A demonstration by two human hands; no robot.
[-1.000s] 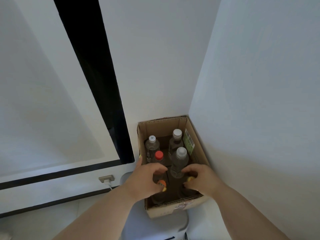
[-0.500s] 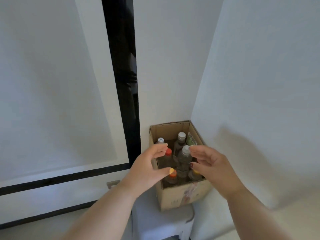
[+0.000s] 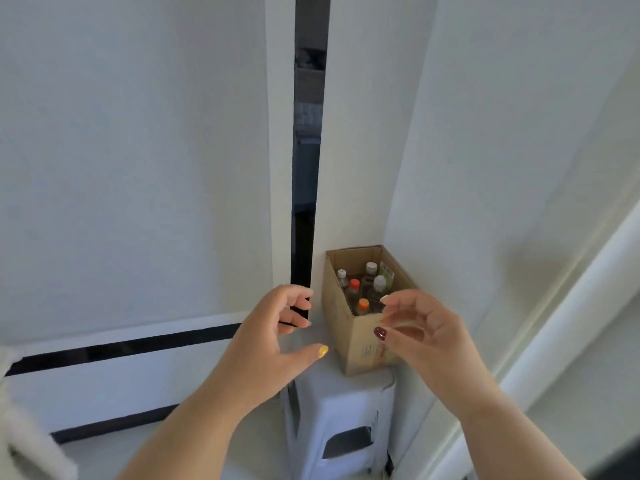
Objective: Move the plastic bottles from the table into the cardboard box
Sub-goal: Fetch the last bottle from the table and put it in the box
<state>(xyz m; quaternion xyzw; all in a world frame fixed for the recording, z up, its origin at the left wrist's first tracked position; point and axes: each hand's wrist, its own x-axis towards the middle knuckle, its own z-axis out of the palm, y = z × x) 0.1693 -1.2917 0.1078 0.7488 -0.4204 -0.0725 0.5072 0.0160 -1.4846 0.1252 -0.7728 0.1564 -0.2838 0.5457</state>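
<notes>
A brown cardboard box [image 3: 356,337] stands open-topped on a white plastic stool, tucked into the corner of two walls. Several clear plastic bottles stand upright inside it: white caps at the back [image 3: 371,268], a red cap [image 3: 354,284] and an orange cap [image 3: 363,304] nearer me. My left hand [image 3: 266,337] hovers left of the box with fingers spread and nothing in it. My right hand [image 3: 415,330] floats in front of the box's right side, fingers loosely curled and apart, holding nothing. No table is in view.
The white plastic stool [image 3: 341,420] under the box stands against the corner. White walls rise behind and to the right. A dark vertical gap [image 3: 306,188] and a dark horizontal strip [image 3: 121,348] run across the left wall panels.
Both hands have lifted out of the box and drawn back toward me, spreading apart. The view has pulled back and tilted, so the box looks smaller and farther.
</notes>
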